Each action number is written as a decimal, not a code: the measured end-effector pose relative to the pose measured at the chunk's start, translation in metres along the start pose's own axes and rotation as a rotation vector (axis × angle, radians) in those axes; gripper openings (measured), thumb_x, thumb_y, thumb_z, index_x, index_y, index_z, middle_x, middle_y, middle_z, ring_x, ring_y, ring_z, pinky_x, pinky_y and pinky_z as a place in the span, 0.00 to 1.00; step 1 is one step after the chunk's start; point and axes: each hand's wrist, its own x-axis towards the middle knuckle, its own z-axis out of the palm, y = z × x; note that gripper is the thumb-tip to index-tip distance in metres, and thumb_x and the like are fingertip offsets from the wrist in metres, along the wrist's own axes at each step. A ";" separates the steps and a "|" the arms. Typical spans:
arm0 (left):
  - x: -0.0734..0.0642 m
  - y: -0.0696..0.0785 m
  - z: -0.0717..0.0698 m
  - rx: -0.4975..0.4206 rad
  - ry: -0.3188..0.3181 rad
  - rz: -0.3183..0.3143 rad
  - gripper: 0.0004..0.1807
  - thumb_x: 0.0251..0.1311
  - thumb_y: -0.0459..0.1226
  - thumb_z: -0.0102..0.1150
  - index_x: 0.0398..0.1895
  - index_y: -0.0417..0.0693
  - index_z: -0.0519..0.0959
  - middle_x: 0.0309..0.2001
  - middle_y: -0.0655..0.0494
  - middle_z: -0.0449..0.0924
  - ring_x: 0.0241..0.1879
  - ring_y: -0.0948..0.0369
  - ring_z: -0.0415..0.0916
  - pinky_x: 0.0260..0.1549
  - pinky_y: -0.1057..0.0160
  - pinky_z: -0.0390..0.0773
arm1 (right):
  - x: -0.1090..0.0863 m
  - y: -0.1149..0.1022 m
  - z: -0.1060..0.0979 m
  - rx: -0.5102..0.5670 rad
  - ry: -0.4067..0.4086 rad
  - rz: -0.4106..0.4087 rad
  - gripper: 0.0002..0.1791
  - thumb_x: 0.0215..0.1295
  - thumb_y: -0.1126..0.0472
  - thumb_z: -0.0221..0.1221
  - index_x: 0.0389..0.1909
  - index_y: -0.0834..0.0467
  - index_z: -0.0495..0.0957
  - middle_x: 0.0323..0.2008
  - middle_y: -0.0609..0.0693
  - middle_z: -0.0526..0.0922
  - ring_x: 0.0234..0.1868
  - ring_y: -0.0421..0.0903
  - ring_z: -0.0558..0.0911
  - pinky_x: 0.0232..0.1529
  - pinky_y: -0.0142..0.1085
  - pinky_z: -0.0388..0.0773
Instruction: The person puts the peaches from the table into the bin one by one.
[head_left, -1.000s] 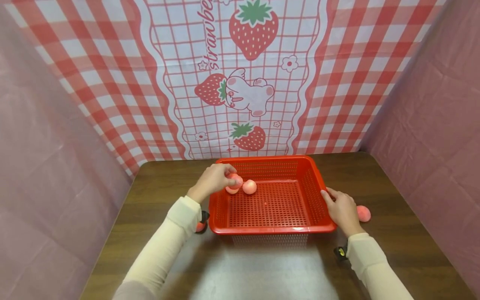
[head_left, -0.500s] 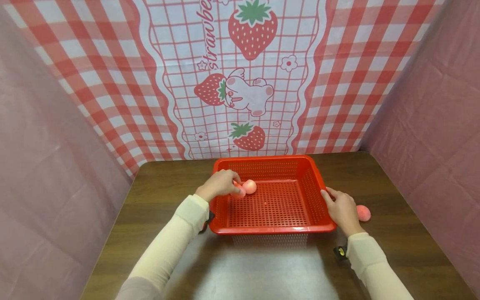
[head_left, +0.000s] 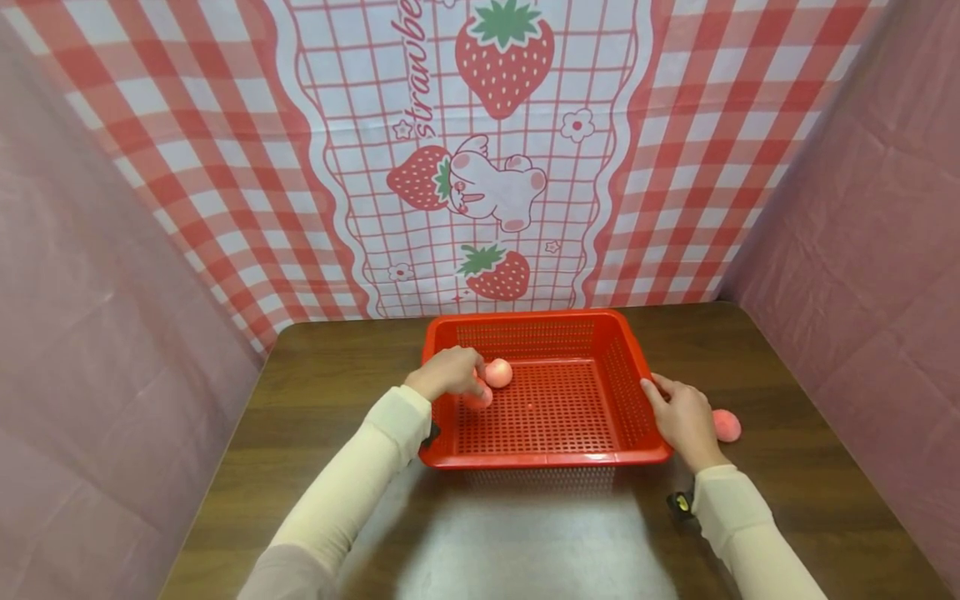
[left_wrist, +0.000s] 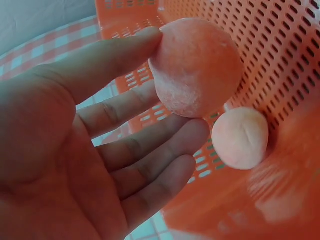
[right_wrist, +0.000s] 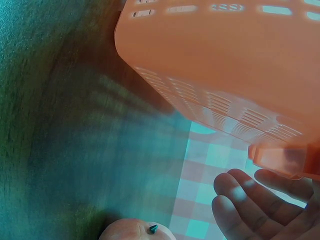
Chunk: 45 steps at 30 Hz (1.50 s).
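Note:
A red perforated plastic basket (head_left: 536, 460) stands on the table. Inside its left end my left hand (head_left: 450, 372) holds a pink peach (head_left: 482, 398) low near the basket floor. The left wrist view shows the thumb against this peach (left_wrist: 200, 62) and the fingers behind and below it. A paler peach (head_left: 498, 373) lies beside it in the basket. My right hand (head_left: 684, 417) grips the basket's right rim, thumb on top and fingers underneath. Just right of that hand, another peach (head_left: 726, 425) rests on the table; its small green stem shows in the right wrist view.
The brown wooden table (head_left: 300, 433) runs back to a checked strawberry-print cloth (head_left: 300, 250). Pink cloth walls (head_left: 847, 250) close off both sides. A bright reflection lies on the table in front of the basket.
My left hand has lowered the peach and moved it slightly right and toward me inside the basket. The left arm now covers the peach seen earlier beside the basket. My right hand stays put.

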 end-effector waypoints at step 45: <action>0.018 0.004 0.024 0.162 -0.047 -0.086 0.11 0.51 0.32 0.65 0.17 0.49 0.75 0.23 0.56 0.72 0.24 0.58 0.65 0.24 0.63 0.64 | -0.001 0.000 -0.001 0.005 0.005 0.013 0.32 0.74 0.44 0.46 0.64 0.67 0.70 0.58 0.72 0.75 0.53 0.66 0.76 0.58 0.61 0.69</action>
